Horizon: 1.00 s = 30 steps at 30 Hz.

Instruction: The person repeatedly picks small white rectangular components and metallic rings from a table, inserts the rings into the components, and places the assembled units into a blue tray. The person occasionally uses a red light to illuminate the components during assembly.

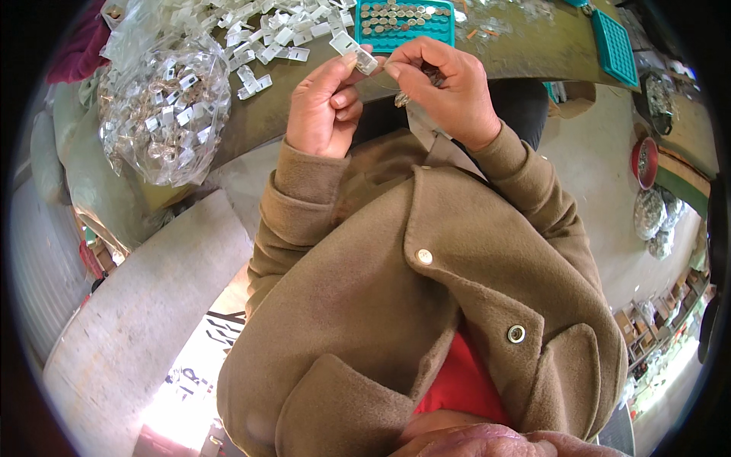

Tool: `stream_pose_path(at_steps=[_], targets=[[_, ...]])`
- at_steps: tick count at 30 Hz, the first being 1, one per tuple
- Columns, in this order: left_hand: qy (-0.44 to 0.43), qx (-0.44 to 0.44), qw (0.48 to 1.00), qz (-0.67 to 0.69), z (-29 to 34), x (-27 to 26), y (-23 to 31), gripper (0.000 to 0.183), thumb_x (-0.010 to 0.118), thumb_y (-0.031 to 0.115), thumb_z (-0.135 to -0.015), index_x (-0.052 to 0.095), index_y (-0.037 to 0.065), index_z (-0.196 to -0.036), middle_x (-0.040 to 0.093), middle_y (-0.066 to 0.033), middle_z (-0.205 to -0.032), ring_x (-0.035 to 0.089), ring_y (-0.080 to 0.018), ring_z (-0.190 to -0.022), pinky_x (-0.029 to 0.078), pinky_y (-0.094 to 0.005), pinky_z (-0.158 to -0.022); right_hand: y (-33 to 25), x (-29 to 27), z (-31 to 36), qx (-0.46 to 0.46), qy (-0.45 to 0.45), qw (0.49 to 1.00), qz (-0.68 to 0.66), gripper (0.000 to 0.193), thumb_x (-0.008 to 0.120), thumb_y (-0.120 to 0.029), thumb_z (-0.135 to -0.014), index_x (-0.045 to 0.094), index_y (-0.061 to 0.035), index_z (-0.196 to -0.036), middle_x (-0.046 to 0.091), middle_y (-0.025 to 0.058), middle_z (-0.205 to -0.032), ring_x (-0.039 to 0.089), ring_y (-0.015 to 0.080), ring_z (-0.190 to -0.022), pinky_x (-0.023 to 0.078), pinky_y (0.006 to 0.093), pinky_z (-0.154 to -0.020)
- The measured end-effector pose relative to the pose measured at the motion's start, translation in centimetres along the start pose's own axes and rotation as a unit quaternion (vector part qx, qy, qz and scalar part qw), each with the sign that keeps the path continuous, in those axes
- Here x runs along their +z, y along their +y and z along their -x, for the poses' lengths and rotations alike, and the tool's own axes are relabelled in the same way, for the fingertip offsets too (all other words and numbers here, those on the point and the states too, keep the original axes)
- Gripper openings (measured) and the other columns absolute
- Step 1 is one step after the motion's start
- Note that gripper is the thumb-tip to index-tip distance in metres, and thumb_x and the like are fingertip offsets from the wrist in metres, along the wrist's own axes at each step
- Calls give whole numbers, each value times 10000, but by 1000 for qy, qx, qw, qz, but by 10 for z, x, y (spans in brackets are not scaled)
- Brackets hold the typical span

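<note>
Between the thumb and fingers of my left hand [326, 110] is a small white plastic part [354, 53], oblong with a slot, tilted above the table's near edge. My right hand [454, 93] is closed just to its right, thumb and forefinger pinched close to the part's end. Small shiny bits [402, 99] show below its fingers, and more glint inside the curled palm; their kind is too small to make out. Right behind the hands lies a teal tray [406, 44] holding rows of round metallic pieces.
A pile of similar white parts [282, 34] covers the table [320, 65] at the far left. Left of it bulges a clear plastic bag [164, 114] of parts. Another teal tray [613, 49] sits at the far right edge. A red bowl [645, 162] stands further right.
</note>
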<state>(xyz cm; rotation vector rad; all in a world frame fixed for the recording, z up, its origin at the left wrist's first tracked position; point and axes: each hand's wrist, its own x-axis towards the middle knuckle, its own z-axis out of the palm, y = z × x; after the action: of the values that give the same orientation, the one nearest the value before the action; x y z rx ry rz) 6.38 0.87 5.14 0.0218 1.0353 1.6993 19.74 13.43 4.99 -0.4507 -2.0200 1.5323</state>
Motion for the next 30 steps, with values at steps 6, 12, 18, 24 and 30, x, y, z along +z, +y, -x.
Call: stream_pose_path(at_steps=[6,12,18,24,30], targets=[[-44,-42,991,120,-2,-4,-1,258,562,165,-954,587,25,-1169,676,-98,-1077,325,26,-513,286,-118,-438,6,0,-3,-136,19,984,118,60,669,-68,-844,633,-26,-865,585,43,-699,548,109,-591,454,252,-541],[-45,-123,951,281,-8,-13,-5,339,484,129,-988,488,-18,-1294,624,-160,-1211,494,7,-548,423,-131,-427,15,5,0,-34,28,999,23,71,665,-54,-826,606,-50,-865,574,57,-698,544,164,-585,452,284,-536],[-6,-155,955,251,-16,-20,-9,309,479,128,-994,522,3,-1273,622,-144,-1225,689,-79,-828,543,-148,-534,25,-6,0,-136,19,975,172,103,667,-62,-779,587,-78,-843,593,82,-741,582,274,-690,471,356,-613],[29,-31,999,-32,-20,-15,-15,268,581,161,-958,596,-12,-1162,673,-120,-1094,683,-142,-940,576,-203,-644,34,-27,-4,-100,57,981,153,66,666,-90,-814,655,-75,-878,646,91,-821,617,313,-777,502,370,-668],[9,12,984,-179,-25,-5,-24,231,579,121,-944,604,4,-1142,689,-103,-1056,680,-143,-912,567,-233,-717,55,-52,-41,-79,111,947,292,84,627,-130,-861,671,-75,-907,654,106,-864,631,329,-746,508,377,-649]])
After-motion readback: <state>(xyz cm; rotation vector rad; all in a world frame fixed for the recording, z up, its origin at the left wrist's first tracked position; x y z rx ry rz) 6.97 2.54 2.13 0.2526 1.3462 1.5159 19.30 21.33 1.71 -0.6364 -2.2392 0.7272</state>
